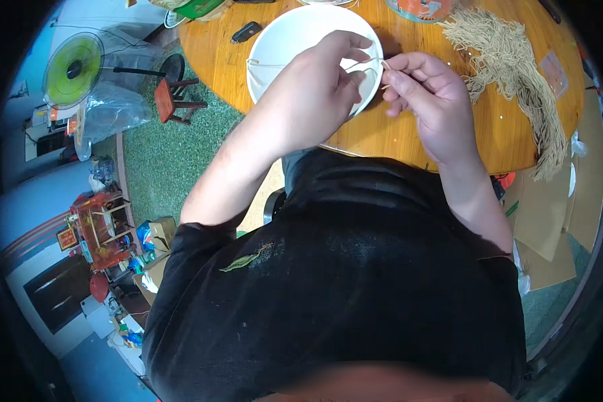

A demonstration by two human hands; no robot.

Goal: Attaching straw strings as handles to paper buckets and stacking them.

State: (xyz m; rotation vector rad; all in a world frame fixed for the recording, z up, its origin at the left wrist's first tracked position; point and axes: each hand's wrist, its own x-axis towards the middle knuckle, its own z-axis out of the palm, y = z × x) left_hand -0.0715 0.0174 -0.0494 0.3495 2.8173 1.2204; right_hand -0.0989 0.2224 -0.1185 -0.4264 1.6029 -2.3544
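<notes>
- From my remote seat I see the right hand's [427,100] thumb and forefinger pinched shut on a short pale string [365,62], just past the white bowl's [275,47] right rim.
- The left hand [315,94] closes its fingertips on the same string a little to the left, over the bowl; the strand runs taut between the two pinches, as I judge it, to keep it straight for fine work.
- A thin loop of string trails leftward across the bowl's inside.
- The left wrist bends down over the bowl and hides its near half; the right wrist stays straight, knuckles up.
- Both forearms rise from the lower edge, past a black shirt [355,281], and meet near the table's front edge.
- The bowl sits on the round wooden table [395,134], close to its near edge.
- A heap of cut beige strings [516,67] lies toward the table's right edge, within easy reach of the right hand.
- A small dark object [246,31] rests left of the bowl.
</notes>
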